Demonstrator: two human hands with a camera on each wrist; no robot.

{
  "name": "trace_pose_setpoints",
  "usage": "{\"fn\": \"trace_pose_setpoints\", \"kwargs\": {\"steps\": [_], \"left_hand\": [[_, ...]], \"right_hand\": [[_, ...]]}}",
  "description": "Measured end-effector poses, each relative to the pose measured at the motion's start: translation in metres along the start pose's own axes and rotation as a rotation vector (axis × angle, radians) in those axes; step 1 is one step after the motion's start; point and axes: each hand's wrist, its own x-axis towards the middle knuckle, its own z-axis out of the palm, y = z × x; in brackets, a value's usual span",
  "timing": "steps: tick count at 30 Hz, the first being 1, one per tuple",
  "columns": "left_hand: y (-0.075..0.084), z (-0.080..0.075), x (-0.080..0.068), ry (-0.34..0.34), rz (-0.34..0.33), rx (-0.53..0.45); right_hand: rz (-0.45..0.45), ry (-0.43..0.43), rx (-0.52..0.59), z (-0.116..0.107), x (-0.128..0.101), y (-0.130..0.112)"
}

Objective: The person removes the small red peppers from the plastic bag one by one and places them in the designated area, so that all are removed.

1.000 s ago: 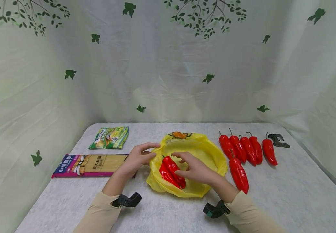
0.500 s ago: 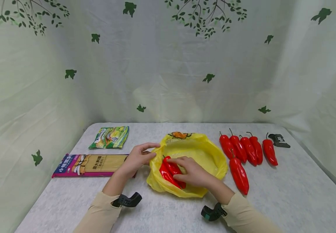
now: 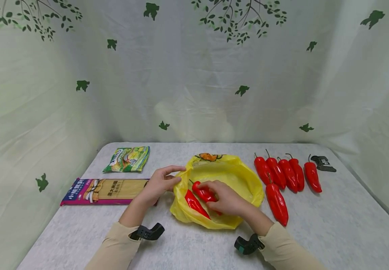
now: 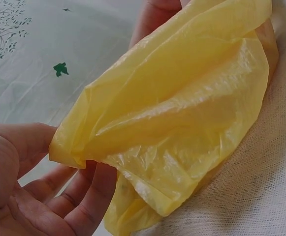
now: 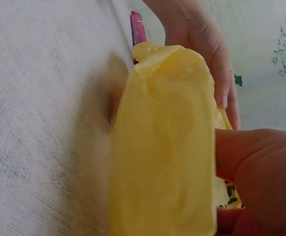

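Observation:
A yellow plastic bag (image 3: 240, 168) stands wide-mouthed on the table, its rim rolled outward. My left hand (image 3: 162, 183) pinches the bag's left rim; in the left wrist view the thumb lies on one side of the film and the fingers on the other. Inside the bag, my right hand (image 3: 226, 198) grips a red chili pepper (image 3: 202, 192) by its body, stem pointing to the upper left. Beside it another red chili pepper (image 3: 196, 204) lies against the bag's left wall. The bag's wall hides the right fingertips in the right wrist view.
Several red chili peppers (image 3: 287, 174) lie to the right of the bag, one (image 3: 277, 204) nearer than the others. A small black packet (image 3: 323, 163) lies at the far right. On the left are a noodle pack (image 3: 108, 192) and a green snack packet (image 3: 127, 159).
My right hand has reached down and taken hold of one pepper in the bag, shifting it slightly right, apart from the other. The left hand has stayed at the rim.

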Motion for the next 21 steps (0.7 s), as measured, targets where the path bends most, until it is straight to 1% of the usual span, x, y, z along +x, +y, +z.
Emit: {"fn": "trace_pose_setpoints", "kwargs": {"steps": [5,10,13,21], "left_hand": [[0.002,0.000,0.000,0.001,0.001,-0.002],[0.002,0.001,0.001,0.013,-0.004,0.003],[0.001,0.002,0.001,0.022,-0.008,0.011],[0.000,0.003,0.001,0.033,-0.014,0.017]], "right_hand": [[0.072,0.019,-0.010,-0.007,-0.002,0.000],[0.115,0.047,-0.055,-0.016,-0.003,0.001],[0.138,0.060,-0.063,-0.022,-0.004,0.003],[0.165,0.062,0.012,-0.037,-0.007,0.010]]}}
